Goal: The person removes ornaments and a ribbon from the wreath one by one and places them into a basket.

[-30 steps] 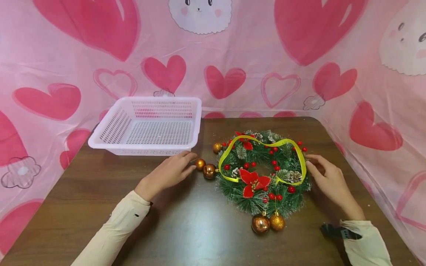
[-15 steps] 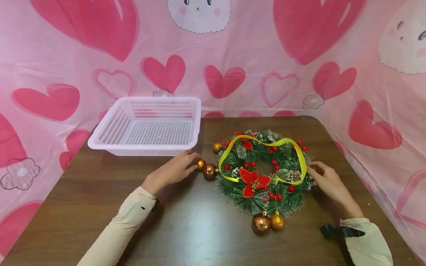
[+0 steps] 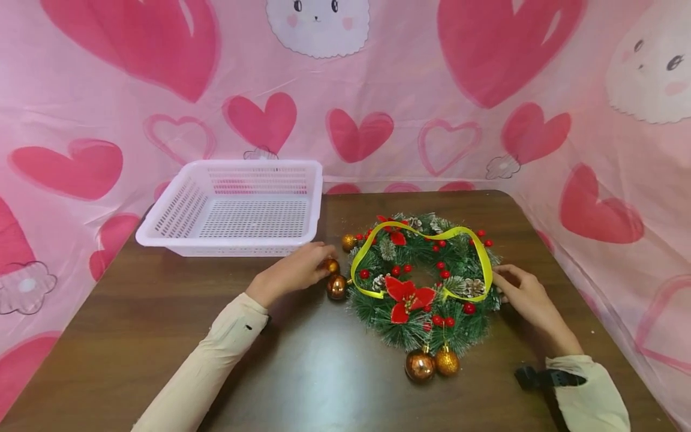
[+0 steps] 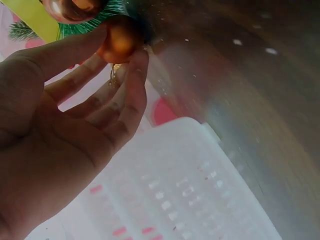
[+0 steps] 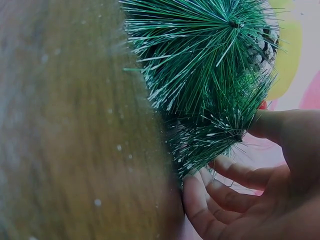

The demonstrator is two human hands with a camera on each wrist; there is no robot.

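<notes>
My left hand [image 3: 291, 275] pinches a small matte orange bauble [image 4: 120, 41] between thumb and fingers at the wreath's left side. A shiny copper bauble [image 3: 337, 287] lies right beside it. The green Christmas wreath [image 3: 385, 321] rests flat on the table, with a red poinsettia [image 3: 406, 299], red berries and pinecones. Across its top runs a looped yellow ribbon [image 3: 485, 264]. At the wreath's right edge, my right hand [image 3: 531, 306] holds the outer needles [image 5: 200, 155], thumb above and fingers below.
A white perforated plastic basket [image 3: 227, 243] stands at the table's back left. Copper [image 3: 419, 365] and glittery gold [image 3: 447, 361] baubles hang off the wreath's front; another gold bauble [image 3: 349, 242] sits at its upper left. A pink heart-patterned cloth [image 3: 410, 144] hangs behind the brown table [image 3: 135, 336].
My left hand has moved right and its fingers have taken hold of the orange bauble. My right hand has come in against the wreath's right edge. The wreath stays in place.
</notes>
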